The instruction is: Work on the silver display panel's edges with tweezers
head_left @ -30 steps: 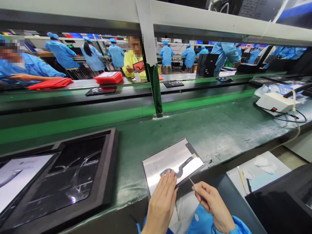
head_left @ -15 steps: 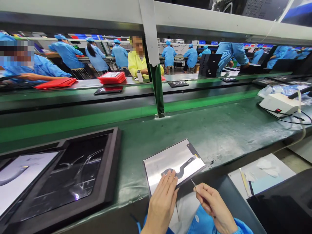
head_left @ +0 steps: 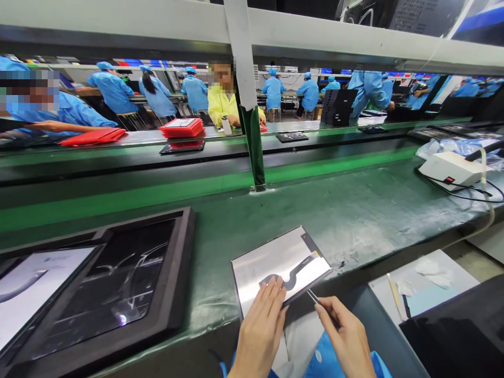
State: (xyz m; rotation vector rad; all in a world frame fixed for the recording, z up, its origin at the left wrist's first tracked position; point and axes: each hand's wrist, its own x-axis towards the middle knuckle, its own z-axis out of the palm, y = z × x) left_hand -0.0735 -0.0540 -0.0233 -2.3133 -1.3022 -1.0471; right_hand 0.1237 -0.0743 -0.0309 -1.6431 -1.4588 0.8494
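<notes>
- Centrally, the panel (head_left: 271, 262) is lying aslant at the near edge of the bench (head_left: 214, 252), between the two hands; its silver back is facing up, with a thin dark border framing it.
- Across this back, a dark strip (head_left: 292, 280) is bending in an S, running from under the left fingers towards the right-hand corner, where a small yellow tab (head_left: 315, 254) is showing; a black patch (head_left: 309, 241) is marking the far corner, and the bright metal is reflecting light.
- The left hand (head_left: 263, 323) is lying flat on the panel, its fingers extending straight and close together, covering part of the strip.
- The right hand (head_left: 345, 328) is pinching tweezers (head_left: 314, 297) between thumb and fingers; their tips are standing slightly apart just beside the panel's near side, whether touching it one cannot tell.
- At left, a black tray (head_left: 183, 252) is holding a dark screen (head_left: 118, 283), whose glossy face is mirroring pale curved streaks; next to it, a pale panel (head_left: 43, 283) bearing a curved grey strip is lying aslant, partly running out of view.
- At right, a white board (head_left: 466, 268) is carrying crumpled wipes (head_left: 435, 270), a blue sheet (head_left: 433, 296) and a yellowish stick (head_left: 394, 291).
</notes>
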